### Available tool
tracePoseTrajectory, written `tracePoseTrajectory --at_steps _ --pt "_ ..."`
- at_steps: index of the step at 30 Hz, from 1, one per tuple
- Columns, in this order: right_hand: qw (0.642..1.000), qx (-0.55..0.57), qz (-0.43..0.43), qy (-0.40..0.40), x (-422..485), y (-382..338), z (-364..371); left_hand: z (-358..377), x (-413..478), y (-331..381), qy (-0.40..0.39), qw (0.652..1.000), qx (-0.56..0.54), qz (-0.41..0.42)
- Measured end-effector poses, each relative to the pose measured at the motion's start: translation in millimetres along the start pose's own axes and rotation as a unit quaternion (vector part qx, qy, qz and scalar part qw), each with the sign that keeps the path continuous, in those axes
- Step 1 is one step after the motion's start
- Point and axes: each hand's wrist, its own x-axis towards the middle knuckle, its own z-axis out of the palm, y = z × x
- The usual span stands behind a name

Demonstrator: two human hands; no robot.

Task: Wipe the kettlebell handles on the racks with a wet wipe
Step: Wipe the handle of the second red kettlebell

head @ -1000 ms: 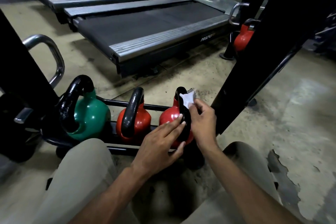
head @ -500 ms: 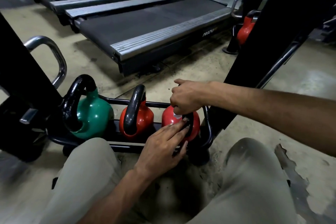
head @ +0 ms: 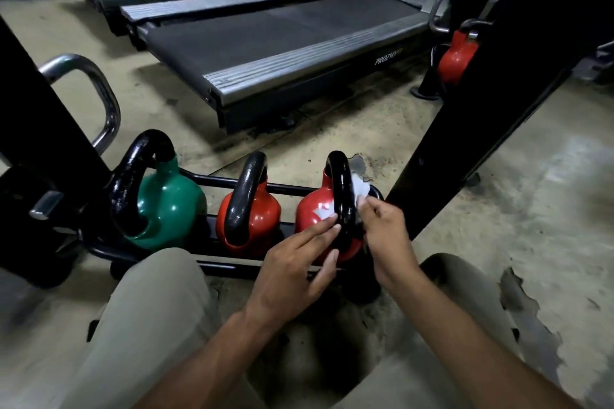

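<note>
Three kettlebells stand on a low black rack point(head: 285, 189): a green kettlebell point(head: 169, 206) on the left, a red kettlebell point(head: 257, 212) in the middle, and a second red kettlebell point(head: 312, 212) on the right. Each has a black handle. My right hand point(head: 385, 229) pinches a white wet wipe point(head: 360, 189) against the right side of the right kettlebell's handle point(head: 340, 189). My left hand point(head: 295, 259) rests with straight fingers on that kettlebell's body and the handle's near side.
Two treadmills point(head: 265, 40) lie on the floor beyond the rack. A black slanted frame post point(head: 481, 103) rises just right of the rack, with another red kettlebell point(head: 457, 58) behind it. A chrome bar point(head: 99, 100) and a black post stand at left. My knees frame the bottom.
My right hand came back from over the top of the handle to its right side, and the wipe shows again. My left hand stayed on the kettlebell.
</note>
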Motion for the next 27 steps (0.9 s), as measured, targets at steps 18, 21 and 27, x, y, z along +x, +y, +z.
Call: tracePoseTrajectory --at_steps 18,21,27 --pt "0.607 -0.626 -0.457 -0.177 37.4 -44.9 -13.3 17.2 -3.8 -7.7 -0.014 0.977 -0.067 -0.203" --pt "0.472 -0.733 -0.412 -0.265 48.3 -73.4 8.6 19.0 -5.9 -16.5 -0.053 0.977 -0.038 -0.203" --pt "0.427 -0.734 -0.438 -0.295 29.8 -69.9 9.9 18.7 -8.9 -22.8 -0.093 0.978 0.000 -0.187"
